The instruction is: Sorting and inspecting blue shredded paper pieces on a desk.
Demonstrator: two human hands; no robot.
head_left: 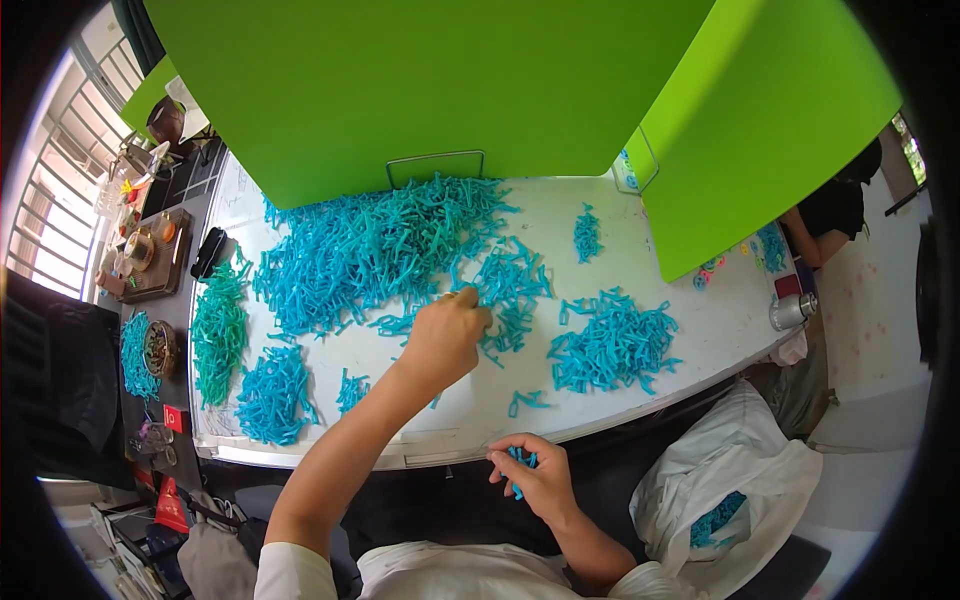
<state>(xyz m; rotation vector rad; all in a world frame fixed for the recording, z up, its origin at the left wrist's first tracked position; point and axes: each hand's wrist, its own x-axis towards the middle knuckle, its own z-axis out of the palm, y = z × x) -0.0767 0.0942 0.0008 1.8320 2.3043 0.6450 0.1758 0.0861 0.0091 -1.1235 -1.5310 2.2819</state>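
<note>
A large heap of small blue-teal plastic strips (350,255) covers the back left of the white table (470,410). My left hand (448,328) reaches over a looser blue cluster (510,275) at the heap's right side. Its fingers are bent together, and their tips, with anything between them, are hidden. Lower down, just off the front edge, my right hand (540,482) is curled around several small blue strips (520,462). To its upper right lies a separate blue pile (615,345), with a few stray pieces (527,402) nearer the edge.
Green panels (430,90) stand across the back and right. A green-teal pile (218,330) and a blue pile (275,395) lie at the left, near a black case (208,253). At lower right is a white sack (750,450) with blue pieces inside. Another person (840,210) sits far right.
</note>
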